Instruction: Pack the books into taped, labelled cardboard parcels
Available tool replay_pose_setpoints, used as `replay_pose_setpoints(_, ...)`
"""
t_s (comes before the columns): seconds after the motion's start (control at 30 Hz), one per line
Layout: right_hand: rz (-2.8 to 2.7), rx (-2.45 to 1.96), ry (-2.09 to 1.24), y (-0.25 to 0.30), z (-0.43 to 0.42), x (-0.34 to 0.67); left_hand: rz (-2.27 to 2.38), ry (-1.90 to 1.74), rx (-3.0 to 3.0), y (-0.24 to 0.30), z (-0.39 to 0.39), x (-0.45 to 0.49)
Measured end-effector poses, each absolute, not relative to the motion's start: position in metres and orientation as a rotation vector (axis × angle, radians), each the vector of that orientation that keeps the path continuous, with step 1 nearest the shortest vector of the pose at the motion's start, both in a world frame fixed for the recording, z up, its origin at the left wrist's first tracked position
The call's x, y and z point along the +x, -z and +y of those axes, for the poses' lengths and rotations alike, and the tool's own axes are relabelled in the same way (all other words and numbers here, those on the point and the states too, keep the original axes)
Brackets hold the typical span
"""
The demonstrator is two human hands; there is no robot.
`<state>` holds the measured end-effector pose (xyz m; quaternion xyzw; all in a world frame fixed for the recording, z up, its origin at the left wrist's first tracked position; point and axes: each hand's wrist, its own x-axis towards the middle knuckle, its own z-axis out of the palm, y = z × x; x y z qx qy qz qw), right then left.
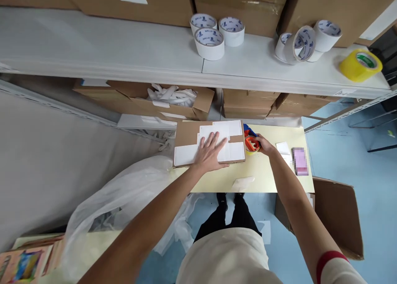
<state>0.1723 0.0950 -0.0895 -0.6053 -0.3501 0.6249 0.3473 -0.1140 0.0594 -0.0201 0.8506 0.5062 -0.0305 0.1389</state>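
A cardboard box (187, 136) with several white paper labels on its top lies on the pale yellow table (223, 182). My left hand (211, 151) rests flat on those labels, its fingers spread. At the box's right end, my right hand (263, 145) is wrapped round the handle of a tape dispenser (250, 140), blue with an orange hub. The dispenser is close against the box's right side; whether its tape sticks to the cardboard I cannot tell.
Tape rolls (209, 44) and a yellow roll (360, 65) stand on the grey shelf (124, 48) above. White papers (283, 151) and a pinkish pixelated item (300, 161) lie at the table's right. An open carton (338, 218) sits on the floor; clear plastic sheeting (124, 189) bulges at left.
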Motion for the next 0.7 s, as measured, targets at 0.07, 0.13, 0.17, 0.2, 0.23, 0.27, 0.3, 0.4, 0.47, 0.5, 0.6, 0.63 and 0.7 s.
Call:
replay_pose_setpoints(0.07, -0.853, -1.582, -1.726, 0.092, 0.096, 0.172, 1.443, 0.139, 2.450, 0.022, 0.064, -0.114)
replay_pose_setpoints(0.13, -0.868, -1.570, -1.721, 0.096, 0.092, 0.172, 1.459, 0.153, 2.438, 0.022, 0.064, -0.115)
replay_pose_setpoints(0.17, -0.900, -1.567, -1.698, 0.098, 0.086, 0.173, 1.469, 0.154, 2.432, 0.023, 0.063, -0.115)
replay_pose_setpoints(0.2, -0.935, -1.576, -1.679, 0.100, 0.077, 0.174, 1.477, 0.155, 2.425, 0.023, 0.063, -0.115)
replay_pose_setpoints(0.23, -0.976, -1.593, -1.669, 0.102, 0.064, 0.176, 1.484, 0.158, 2.419, 0.023, 0.062, -0.114)
replay_pose_setpoints(0.27, -1.020, -1.611, -1.664, 0.103, 0.047, 0.178, 1.487, 0.166, 2.414, 0.023, 0.062, -0.114)
replay_pose_setpoints(0.3, -1.062, -1.627, -1.669, 0.104, 0.027, 0.181, 1.490, 0.176, 2.411, 0.023, 0.061, -0.113)
replay_pose_setpoints(0.4, -1.199, -1.586, -1.672, 0.104, -0.038, 0.189, 1.496, 0.198, 2.416, 0.023, 0.061, -0.112)
replay_pose_setpoints(0.47, -1.288, -1.563, -1.721, 0.100, -0.065, 0.193, 1.501, 0.200, 2.423, 0.023, 0.061, -0.112)
replay_pose_setpoints(0.5, -1.356, -1.563, -1.724, 0.098, -0.070, 0.193, 1.499, 0.200, 2.428, 0.024, 0.062, -0.112)
replay_pose_setpoints(0.6, -1.715, -1.651, -1.560, 0.083, -0.052, 0.188, 1.475, 0.191, 2.443, 0.025, 0.062, -0.113)
replay_pose_setpoints(0.63, -1.876, -1.704, -1.445, 0.075, -0.041, 0.183, 1.465, 0.184, 2.448, 0.025, 0.062, -0.114)
replay_pose_setpoints(0.7, -2.208, -1.812, -1.172, 0.057, -0.021, 0.171, 1.452, 0.162, 2.451, 0.026, 0.062, -0.115)
